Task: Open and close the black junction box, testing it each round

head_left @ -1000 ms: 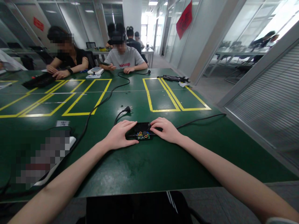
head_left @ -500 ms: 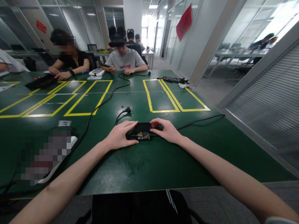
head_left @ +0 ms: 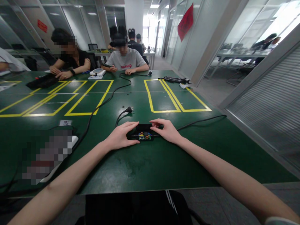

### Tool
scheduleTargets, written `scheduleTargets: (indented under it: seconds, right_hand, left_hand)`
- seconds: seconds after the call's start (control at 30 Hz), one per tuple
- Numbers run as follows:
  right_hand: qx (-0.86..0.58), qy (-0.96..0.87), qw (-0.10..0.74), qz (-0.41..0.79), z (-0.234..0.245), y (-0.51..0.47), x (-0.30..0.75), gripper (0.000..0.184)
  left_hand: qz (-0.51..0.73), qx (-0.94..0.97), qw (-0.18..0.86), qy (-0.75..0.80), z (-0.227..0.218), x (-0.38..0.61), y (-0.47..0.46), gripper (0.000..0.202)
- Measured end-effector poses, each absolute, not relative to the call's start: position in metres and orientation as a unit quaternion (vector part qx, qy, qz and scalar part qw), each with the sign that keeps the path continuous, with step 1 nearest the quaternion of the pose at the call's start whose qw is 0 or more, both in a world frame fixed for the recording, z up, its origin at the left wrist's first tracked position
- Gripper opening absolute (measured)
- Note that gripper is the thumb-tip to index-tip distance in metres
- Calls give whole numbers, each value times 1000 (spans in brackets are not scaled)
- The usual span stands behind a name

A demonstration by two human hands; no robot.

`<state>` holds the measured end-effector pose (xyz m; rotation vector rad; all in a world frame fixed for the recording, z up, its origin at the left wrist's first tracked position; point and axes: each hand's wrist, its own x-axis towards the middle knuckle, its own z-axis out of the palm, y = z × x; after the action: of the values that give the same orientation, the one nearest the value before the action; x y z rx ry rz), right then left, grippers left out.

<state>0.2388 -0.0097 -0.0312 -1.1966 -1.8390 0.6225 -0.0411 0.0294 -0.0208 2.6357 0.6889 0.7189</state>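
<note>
A small black power adapter lies opened on the green table, its circuit board with coloured parts showing at the near side. My left hand grips its left end, fingers curled round it. My right hand pinches its right end and top edge. A black cable with a plug runs from the adapter's left side. Another black cable leaves to the right.
Yellow tape rectangles mark the table. A long black cable crosses toward a person in a grey shirt at the far side. Another person in black sits at the far left. A black tool lies far right; a white object near left.
My right hand's fingers have shifted slightly up along the adapter's top edge. The left hand and the adapter stay in place.
</note>
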Motion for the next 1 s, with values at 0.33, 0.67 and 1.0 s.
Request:
scheduleTargets:
  seconds: [0.33,0.67,1.0]
  right_hand:
    - [-491,-649,461,354,-32,-13,234,28]
    - [-486,-604,486,403,-30,-15,231,33]
    - [-466,-651,465,378,-24,-21,234,23]
  left_hand:
    - [266,922,170,226,-19,-40,27,81]
    - [269,916,197,221,-19,-40,26,80]
    - [291,905,229,210,-10,-36,18,58]
